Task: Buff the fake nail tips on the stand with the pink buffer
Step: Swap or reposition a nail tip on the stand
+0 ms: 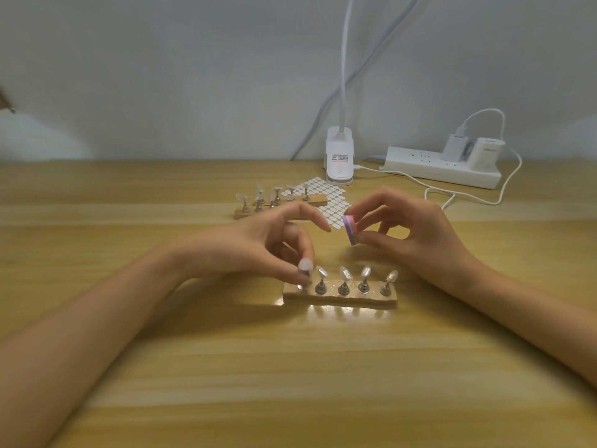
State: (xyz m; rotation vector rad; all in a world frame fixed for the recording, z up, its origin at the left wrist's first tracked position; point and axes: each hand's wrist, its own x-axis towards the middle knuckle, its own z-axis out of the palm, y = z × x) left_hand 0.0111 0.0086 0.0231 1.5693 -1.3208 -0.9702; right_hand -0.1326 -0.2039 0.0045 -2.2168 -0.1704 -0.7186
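The buffer [350, 229] is showing pink and lilac layers beyond the tan stand [339, 297], whose nail tips [345, 273] are gleaming pearly white

Head-worn wide-angle view, facing forward and down, close above the table [290, 383]

My left hand [258, 244] pinches the leftmost nail tip [305, 264] by its peg on the wooden stand [339, 297]; four more nail tips [345, 273] stand in a row to its right; my right hand [420, 227] holds the pink buffer [350, 229] between thumb and fingers, above the stand and clear of the tips; farther back on the table [290, 367] lie a second stand [316, 199], a sticker sheet [332, 206], a lamp base [339, 156] and a power strip [436, 166].
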